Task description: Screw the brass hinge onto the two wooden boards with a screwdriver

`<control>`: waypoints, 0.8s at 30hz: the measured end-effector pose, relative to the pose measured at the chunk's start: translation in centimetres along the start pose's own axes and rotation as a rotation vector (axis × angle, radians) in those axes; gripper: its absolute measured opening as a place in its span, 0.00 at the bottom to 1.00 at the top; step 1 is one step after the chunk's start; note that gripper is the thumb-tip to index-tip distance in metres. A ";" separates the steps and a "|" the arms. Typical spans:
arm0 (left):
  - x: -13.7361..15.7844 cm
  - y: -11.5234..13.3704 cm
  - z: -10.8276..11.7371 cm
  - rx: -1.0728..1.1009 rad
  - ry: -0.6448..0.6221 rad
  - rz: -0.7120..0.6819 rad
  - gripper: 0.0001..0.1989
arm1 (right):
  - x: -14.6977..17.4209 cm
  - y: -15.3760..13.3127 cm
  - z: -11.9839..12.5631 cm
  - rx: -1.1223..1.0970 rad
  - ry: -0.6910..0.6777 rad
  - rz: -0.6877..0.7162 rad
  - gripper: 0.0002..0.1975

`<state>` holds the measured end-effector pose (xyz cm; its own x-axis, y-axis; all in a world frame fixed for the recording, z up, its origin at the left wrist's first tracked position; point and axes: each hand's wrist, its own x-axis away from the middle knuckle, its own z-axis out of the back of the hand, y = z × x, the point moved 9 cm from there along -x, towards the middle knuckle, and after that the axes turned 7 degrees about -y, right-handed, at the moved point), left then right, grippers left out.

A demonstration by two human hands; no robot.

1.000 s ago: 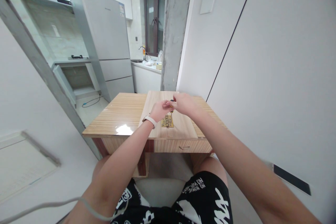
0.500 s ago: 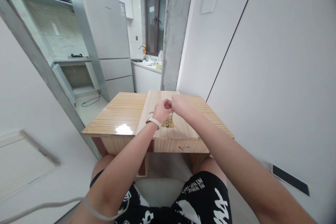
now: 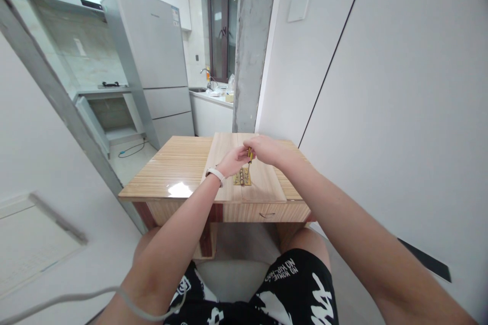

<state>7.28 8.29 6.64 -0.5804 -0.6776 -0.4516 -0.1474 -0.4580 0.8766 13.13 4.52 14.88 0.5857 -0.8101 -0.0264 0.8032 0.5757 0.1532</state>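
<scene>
Right hand (image 3: 266,150) grips a slim yellow-and-black screwdriver (image 3: 250,154), near-upright, shaft pointing bodyward onto a flat brass-coloured metal hinge (image 3: 241,177); left hand (image 3: 232,161) curls alongside, its hold unclear.

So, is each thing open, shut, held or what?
Screwdriver: held, tip down at the hinge
Right hand: closed on the screwdriver handle
Left hand: fingers curled by the handle; grip unclear
Hinge: opened flat across two boards; its screws are too small to judge
Drawer: shut
Fridge: shut
Cabinet door: open
</scene>
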 end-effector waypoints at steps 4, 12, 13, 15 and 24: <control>0.3 -1.1 0.6 -0.060 0.074 0.027 0.14 | 0.4 0.4 0.3 -0.034 0.054 -0.040 0.10; 1.1 -0.7 0.9 -0.172 0.227 -0.002 0.10 | 1.1 0.6 0.2 0.006 0.101 -0.431 0.19; 1.2 -0.4 0.9 -0.203 0.251 -0.005 0.10 | 1.2 0.3 0.2 0.003 0.109 -0.457 0.19; 1.4 0.0 1.0 -0.266 0.311 -0.004 0.10 | 1.1 -0.2 0.0 -0.005 0.117 -0.472 0.18; 1.2 -0.6 1.1 -0.260 0.272 0.017 0.14 | 0.8 0.0 -0.1 -0.037 0.052 -0.381 0.11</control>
<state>5.84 8.37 5.73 -0.3421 -0.7984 -0.4955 0.0890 -0.5525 0.8288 13.62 3.94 14.78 0.2488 -0.9605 -0.1245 0.9670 0.2392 0.0874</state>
